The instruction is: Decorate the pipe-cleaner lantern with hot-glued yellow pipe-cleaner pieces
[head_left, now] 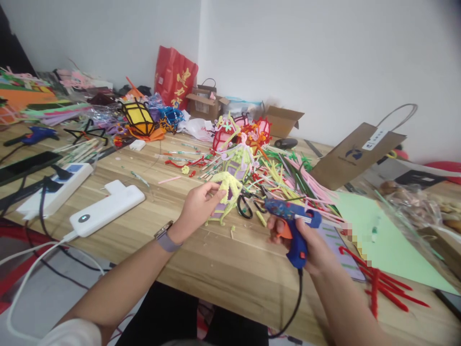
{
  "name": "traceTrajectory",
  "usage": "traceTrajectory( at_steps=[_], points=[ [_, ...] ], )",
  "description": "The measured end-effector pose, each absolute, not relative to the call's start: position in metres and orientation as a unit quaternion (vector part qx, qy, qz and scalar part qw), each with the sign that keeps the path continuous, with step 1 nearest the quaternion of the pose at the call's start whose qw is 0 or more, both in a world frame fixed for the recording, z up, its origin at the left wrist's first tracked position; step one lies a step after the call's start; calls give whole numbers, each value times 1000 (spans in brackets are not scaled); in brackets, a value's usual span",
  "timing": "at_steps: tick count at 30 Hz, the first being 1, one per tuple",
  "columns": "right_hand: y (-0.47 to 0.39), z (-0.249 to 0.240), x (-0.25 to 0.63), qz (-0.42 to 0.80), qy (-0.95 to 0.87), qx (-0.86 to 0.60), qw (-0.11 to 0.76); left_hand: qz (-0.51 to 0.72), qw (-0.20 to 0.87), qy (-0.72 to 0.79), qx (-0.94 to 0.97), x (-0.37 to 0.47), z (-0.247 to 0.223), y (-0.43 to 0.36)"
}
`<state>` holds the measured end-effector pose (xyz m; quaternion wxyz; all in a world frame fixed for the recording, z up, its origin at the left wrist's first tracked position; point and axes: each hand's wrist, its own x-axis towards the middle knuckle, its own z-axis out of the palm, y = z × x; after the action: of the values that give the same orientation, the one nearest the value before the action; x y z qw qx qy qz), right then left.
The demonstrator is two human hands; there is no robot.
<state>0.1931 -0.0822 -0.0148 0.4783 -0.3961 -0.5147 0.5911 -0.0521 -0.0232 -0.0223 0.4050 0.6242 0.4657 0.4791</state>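
My left hand (201, 206) pinches the top of a small yellow-green and purple pipe-cleaner lantern (230, 192), which stands on the wooden table. In my right hand (309, 240) is a blue hot glue gun (297, 235), its nozzle toward the left and a finger at the orange trigger. Its black cord hangs down over the table's front edge. Black-handled scissors (245, 206) lie between the lantern and the glue gun. A second lantern (239, 161) in pale green and lilac stands just behind the first.
A white power strip (57, 190) and a white power bank (108, 211) with cables lie at left. Loose pipe cleaners (298, 173) spread behind my right hand. Red pipe cleaners (389, 286) and a light green sheet (382, 235) lie right, near a brown paper bag (356, 154).
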Motion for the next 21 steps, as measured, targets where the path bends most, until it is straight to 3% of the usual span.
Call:
traceTrajectory(
  at_steps=[6,21],
  points=[
    [-69,-4,180,588,-514,-452,430,484,411,475,610,-51,-18,-26],
    [-81,-22,169,543,-547,-494,402,481,396,476,620,-48,-19,-29]
  ],
)
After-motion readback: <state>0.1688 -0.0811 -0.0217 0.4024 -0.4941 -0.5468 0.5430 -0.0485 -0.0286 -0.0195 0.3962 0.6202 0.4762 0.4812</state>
